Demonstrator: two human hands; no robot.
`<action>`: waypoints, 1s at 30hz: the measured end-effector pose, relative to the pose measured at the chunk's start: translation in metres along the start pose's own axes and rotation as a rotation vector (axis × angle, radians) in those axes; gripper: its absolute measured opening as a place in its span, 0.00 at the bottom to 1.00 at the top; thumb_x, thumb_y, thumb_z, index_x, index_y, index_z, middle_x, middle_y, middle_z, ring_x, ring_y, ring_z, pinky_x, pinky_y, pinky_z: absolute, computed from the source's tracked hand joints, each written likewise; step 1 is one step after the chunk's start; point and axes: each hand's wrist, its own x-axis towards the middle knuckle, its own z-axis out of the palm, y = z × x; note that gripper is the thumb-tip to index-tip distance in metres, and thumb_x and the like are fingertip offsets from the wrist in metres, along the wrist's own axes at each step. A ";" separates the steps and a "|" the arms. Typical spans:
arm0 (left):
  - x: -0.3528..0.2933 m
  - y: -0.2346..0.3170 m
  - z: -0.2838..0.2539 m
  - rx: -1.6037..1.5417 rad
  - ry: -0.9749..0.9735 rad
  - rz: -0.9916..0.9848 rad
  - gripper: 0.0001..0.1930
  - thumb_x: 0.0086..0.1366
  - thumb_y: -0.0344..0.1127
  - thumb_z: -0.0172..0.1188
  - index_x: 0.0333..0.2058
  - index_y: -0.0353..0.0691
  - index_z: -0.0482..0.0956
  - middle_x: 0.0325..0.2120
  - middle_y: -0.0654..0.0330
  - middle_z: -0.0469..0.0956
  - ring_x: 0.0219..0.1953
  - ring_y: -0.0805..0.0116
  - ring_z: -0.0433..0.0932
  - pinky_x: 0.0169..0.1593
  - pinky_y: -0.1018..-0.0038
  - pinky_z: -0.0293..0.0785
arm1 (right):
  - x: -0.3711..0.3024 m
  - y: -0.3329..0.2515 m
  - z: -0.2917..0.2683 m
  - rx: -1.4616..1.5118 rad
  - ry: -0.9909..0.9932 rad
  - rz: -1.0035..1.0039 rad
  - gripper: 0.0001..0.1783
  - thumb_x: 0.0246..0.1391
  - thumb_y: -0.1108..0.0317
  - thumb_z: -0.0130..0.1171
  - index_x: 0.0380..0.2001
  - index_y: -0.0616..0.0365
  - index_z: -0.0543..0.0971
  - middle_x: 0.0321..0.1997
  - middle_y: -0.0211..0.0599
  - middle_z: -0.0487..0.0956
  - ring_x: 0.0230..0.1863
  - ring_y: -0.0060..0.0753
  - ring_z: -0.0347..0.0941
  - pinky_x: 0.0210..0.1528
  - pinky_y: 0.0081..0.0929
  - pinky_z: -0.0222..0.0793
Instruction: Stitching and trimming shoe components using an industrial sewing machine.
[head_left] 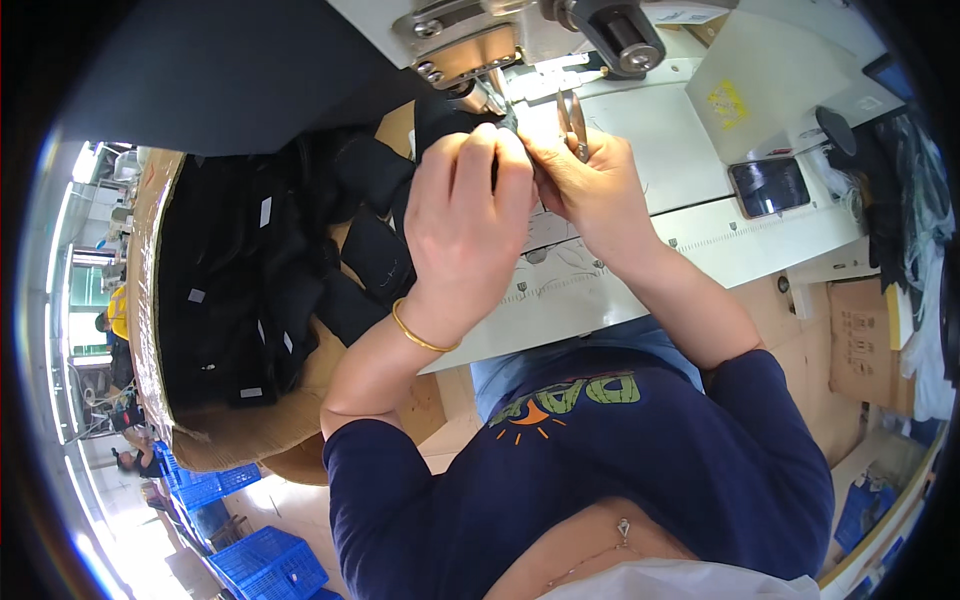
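Note:
Under the head of a sewing machine (pixel 480 55), a black fabric piece (pixel 438 118) lies by the needle area. My left hand (pixel 468 215) is closed on this piece, its fingers curled down and partly hiding it. Close beside it, my right hand (pixel 600 195) keeps a pair of thread snips (pixel 572 125) in its grip, blades pointing up and away from me. The right thumb and forefinger also meet the fabric's edge near the left fingertips. What lies between the two hands is mostly hidden.
Left of the machine stands a large cardboard box (pixel 215 440) with many black fabric pieces (pixel 240 290). A phone (pixel 768 187) rests on the white table (pixel 650 155) at right. Blue crates (pixel 265 565) stand on the floor at lower left; another carton (pixel 862 335) is at right.

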 end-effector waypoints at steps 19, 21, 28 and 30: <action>-0.013 -0.017 0.017 0.003 0.092 -0.067 0.21 0.48 0.25 0.63 0.44 0.37 0.76 0.42 0.55 0.73 0.44 0.55 0.74 0.47 0.61 0.69 | -0.012 0.023 -0.016 0.074 -0.095 -0.076 0.19 0.71 0.59 0.43 0.42 0.64 0.75 0.28 0.34 0.79 0.19 0.14 0.65 0.23 0.15 0.63; -0.016 -0.022 0.014 0.009 0.094 -0.035 0.20 0.49 0.26 0.62 0.44 0.38 0.76 0.42 0.55 0.74 0.43 0.55 0.74 0.46 0.62 0.70 | -0.017 0.008 -0.014 0.060 -0.287 0.103 0.21 0.71 0.57 0.41 0.43 0.65 0.75 0.27 0.34 0.78 0.21 0.15 0.66 0.25 0.13 0.63; -0.035 -0.066 -0.034 -1.186 -0.660 -1.105 0.08 0.58 0.28 0.64 0.36 0.32 0.80 0.28 0.68 0.78 0.30 0.84 0.71 0.36 0.81 0.68 | -0.022 0.020 -0.035 -0.715 -0.212 -0.292 0.15 0.61 0.60 0.57 0.35 0.63 0.79 0.28 0.35 0.78 0.24 0.27 0.72 0.28 0.24 0.67; -0.047 -0.068 -0.029 -1.310 -0.704 -1.156 0.08 0.57 0.28 0.65 0.35 0.32 0.80 0.29 0.68 0.79 0.31 0.84 0.71 0.36 0.83 0.67 | -0.022 0.031 -0.031 -0.931 -0.123 -0.499 0.18 0.56 0.54 0.63 0.32 0.61 0.79 0.28 0.39 0.79 0.26 0.40 0.77 0.28 0.33 0.71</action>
